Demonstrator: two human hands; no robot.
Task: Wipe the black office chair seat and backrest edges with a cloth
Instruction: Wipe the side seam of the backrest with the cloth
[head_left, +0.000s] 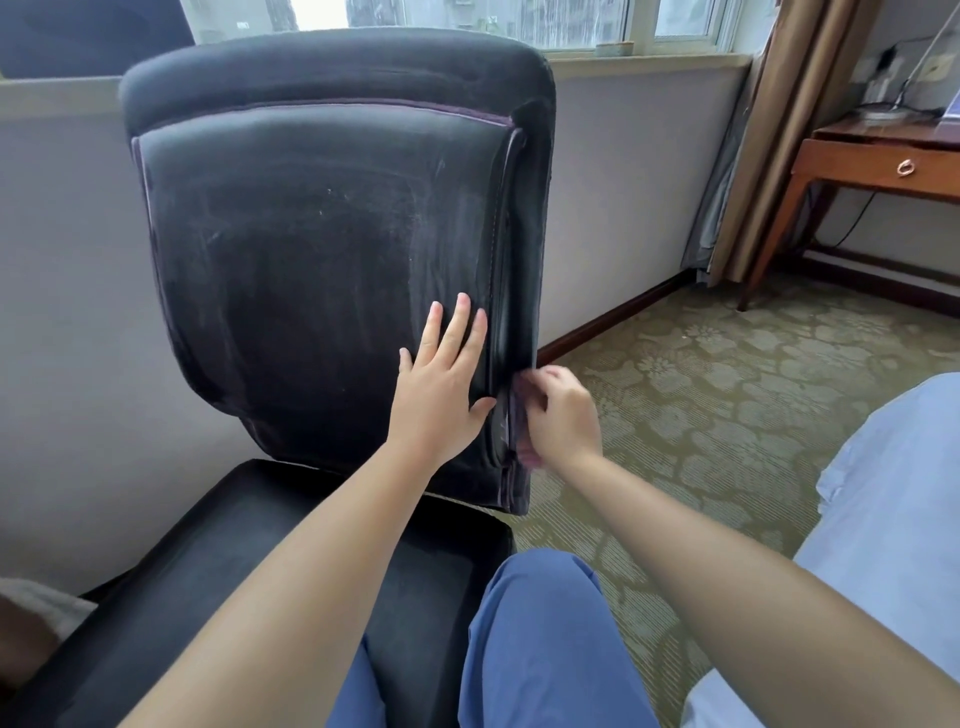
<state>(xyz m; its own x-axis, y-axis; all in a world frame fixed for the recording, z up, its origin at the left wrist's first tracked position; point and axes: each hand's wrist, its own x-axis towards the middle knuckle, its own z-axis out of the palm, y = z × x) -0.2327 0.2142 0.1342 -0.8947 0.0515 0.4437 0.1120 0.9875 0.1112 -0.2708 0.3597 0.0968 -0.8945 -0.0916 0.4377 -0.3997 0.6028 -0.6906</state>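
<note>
Here the black chair's backrest (322, 249) stands upright before a pale wall, its padded, smooth face streaked with dust. The left hand (441, 395) lies flat with fingers spread near the right edge. The right hand (558, 415) is curled around that piped edge, blurred; a cloth cannot be made out. Patterned carpet (701, 405) lies open to the right, the seat (249, 571) below.
</note>
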